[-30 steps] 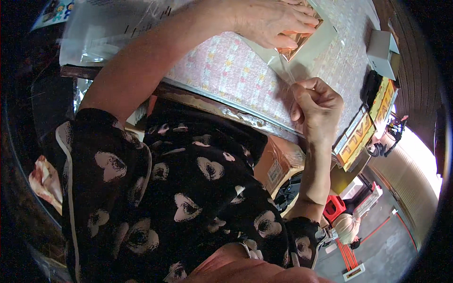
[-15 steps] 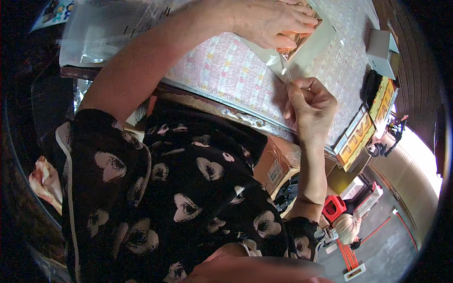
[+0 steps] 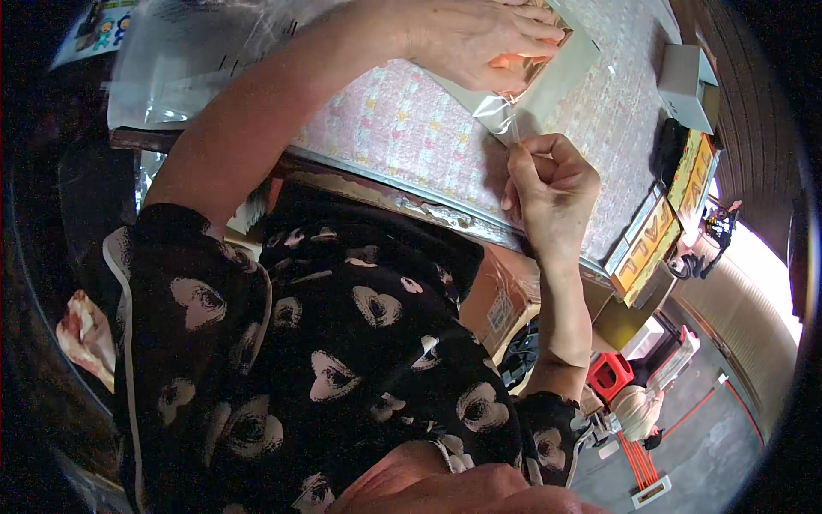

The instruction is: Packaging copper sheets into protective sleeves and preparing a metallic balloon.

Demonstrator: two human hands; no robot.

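My left hand (image 3: 479, 43) lies with fingers stretched out on a shiny copper-coloured flat piece (image 3: 511, 61) near the top of the view. Part of that piece is hidden under the fingers. Beneath it is a pale translucent sheet (image 3: 572, 64), whose near corner looks glossy and creased. My right hand (image 3: 555, 184) is just below that corner, thumb and index finger pinched on a thin clear plastic strip (image 3: 515, 128). The strip runs up toward the copper piece. A pink-and-white patterned cloth (image 3: 402, 128) covers the table under both hands.
Large clear plastic bags (image 3: 184, 64) lie at the table's left end. A white box (image 3: 685, 86), a black object (image 3: 670, 150) and yellow-orange cartons (image 3: 646, 248) line the right side. Below stand a cardboard box (image 3: 505, 291) and a red stool (image 3: 610, 375). Another person (image 3: 638, 411) is at lower right.
Both hands have shifted slightly left, along with the copper-coloured piece and the sheet. The left hand now covers more of the piece. The right hand keeps its pinch on the strip.
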